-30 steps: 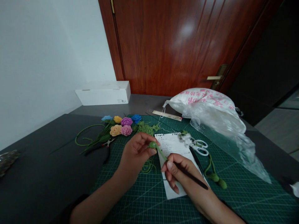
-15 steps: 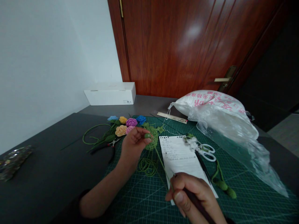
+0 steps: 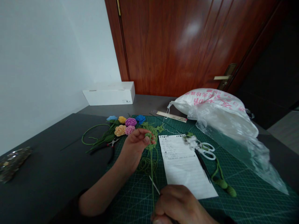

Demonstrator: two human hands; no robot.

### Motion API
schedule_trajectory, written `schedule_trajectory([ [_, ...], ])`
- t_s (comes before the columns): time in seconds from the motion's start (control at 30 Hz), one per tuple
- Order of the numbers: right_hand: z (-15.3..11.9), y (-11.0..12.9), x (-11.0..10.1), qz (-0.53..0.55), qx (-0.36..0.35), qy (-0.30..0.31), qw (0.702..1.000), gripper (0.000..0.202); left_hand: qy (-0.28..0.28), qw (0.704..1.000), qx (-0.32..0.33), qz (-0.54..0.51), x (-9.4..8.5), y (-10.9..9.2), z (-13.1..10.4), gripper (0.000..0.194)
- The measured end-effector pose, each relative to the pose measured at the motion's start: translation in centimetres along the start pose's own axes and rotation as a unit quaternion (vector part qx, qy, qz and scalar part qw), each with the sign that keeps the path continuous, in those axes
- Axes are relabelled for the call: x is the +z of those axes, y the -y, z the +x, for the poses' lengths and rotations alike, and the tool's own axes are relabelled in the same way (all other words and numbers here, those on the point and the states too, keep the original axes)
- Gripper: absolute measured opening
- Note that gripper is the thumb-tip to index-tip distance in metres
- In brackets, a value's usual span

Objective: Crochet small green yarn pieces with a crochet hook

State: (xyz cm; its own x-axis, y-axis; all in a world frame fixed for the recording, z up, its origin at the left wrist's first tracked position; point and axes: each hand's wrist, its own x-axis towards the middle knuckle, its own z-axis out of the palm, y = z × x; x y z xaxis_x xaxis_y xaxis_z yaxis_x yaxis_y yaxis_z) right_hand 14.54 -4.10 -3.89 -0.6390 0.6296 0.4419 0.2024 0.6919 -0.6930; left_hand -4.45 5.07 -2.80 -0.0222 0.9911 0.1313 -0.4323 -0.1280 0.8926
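Observation:
Pinched in the fingers of my left hand [image 3: 135, 144] is a small green crochet piece [image 3: 149, 135], held over the mat left of the paper. My right hand [image 3: 181, 205], low in the view, grips a crochet hook [image 3: 154, 185] whose pale metal shaft points up and left; its handle is mostly hidden by the fingers. A taut strand of green yarn [image 3: 151, 171] runs from the crochet piece down to my right hand. Loose green yarn [image 3: 147, 165] lies in loops beneath and behind my left hand.
Crocheted flowers [image 3: 120, 130] and pliers [image 3: 112, 146] lie left. A handwritten sheet [image 3: 182, 168], white-handled scissors [image 3: 207, 151] and green crocheted buds [image 3: 225, 186] are right on the cutting mat [image 3: 252, 193]. Behind are a stuffed plastic bag [image 3: 217, 102] and white box [image 3: 109, 95].
My right hand has moved down and left and turned palm-down, drawing the yarn strand straighter. The hook now shows left of it. My left hand stays nearly in place.

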Motion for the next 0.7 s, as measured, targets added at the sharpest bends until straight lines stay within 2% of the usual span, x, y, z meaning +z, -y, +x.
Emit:
schedule_trajectory([
  [0.1,0.3,-0.7,0.0,-0.044,-0.010,-0.016,0.999,0.033,0.035,0.998,-0.042,-0.040,0.2,-0.2,-0.4,0.026],
  [0.23,0.2,-1.2,-1.1,-0.039,0.051,-0.172,0.983,0.029,0.091,0.985,-0.108,-0.096,0.6,-0.3,-0.9,0.030],
  [0.33,-0.1,-1.1,-2.1,0.069,0.140,-0.267,0.951,0.030,0.129,0.972,-0.147,-0.128,0.9,-0.3,-1.5,0.027],
  [0.4,-0.1,-1.0,-2.6,0.188,0.160,-0.302,0.921,0.026,0.148,0.965,-0.168,-0.136,1.1,-0.3,-1.9,0.023],
  [0.47,0.1,-0.9,-3.1,0.288,0.140,-0.321,0.891,0.019,0.157,0.961,-0.185,-0.137,1.3,-0.3,-2.1,0.021],
  [0.57,0.5,-0.7,-3.4,0.367,0.145,-0.326,0.859,0.008,0.151,0.960,-0.197,-0.133,1.6,-0.3,-2.4,0.020],
  [0.7,0.7,-0.9,-2.6,0.431,0.161,-0.275,0.844,0.023,0.144,0.955,-0.222,-0.133,2.2,0.0,-2.9,0.020],
])
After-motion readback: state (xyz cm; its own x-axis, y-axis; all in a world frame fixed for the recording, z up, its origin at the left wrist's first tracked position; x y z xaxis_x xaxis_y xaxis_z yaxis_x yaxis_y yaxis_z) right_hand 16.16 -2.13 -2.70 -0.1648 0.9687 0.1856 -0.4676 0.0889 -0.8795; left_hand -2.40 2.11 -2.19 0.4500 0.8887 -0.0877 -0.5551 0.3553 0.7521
